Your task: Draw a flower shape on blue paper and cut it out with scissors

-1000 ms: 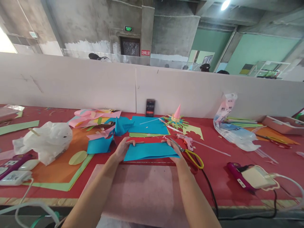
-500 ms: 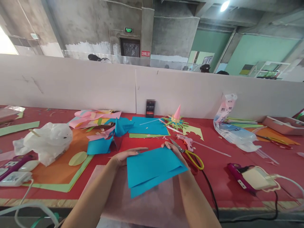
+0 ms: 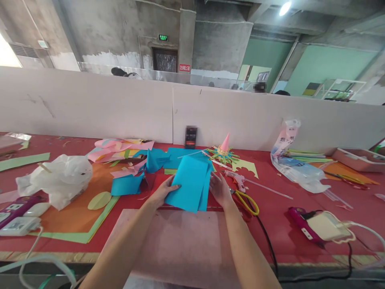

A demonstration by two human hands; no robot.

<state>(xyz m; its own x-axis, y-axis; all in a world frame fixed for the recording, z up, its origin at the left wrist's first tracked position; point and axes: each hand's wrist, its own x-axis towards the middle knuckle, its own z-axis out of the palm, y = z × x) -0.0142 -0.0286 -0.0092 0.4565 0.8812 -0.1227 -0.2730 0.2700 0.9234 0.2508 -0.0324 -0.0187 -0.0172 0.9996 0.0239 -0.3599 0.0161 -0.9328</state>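
Note:
Blue paper (image 3: 189, 182), in overlapping layers, stands tilted upright between my hands above the table. My left hand (image 3: 164, 190) grips its left edge, with the thumb across the front. Beside the right edge is my right hand (image 3: 220, 188), its fingers curled at the paper and partly hidden behind it. Yellow-handled scissors (image 3: 246, 202) and a pink glue gun (image 3: 236, 180) lie just right of that hand. A pink cone on a woven base (image 3: 224, 151) stands behind them.
At the left are a crumpled white plastic bag (image 3: 69, 176), orange paper (image 3: 69, 218) and curled blue paper (image 3: 126, 185). A purple power strip (image 3: 305, 230) with cables lies at the right. A pale partition (image 3: 90, 104) runs along the back.
The blue paper has turned from lying wide to standing upright, its layers now fanned at the right. My left hand has moved right and grips the paper's left edge.

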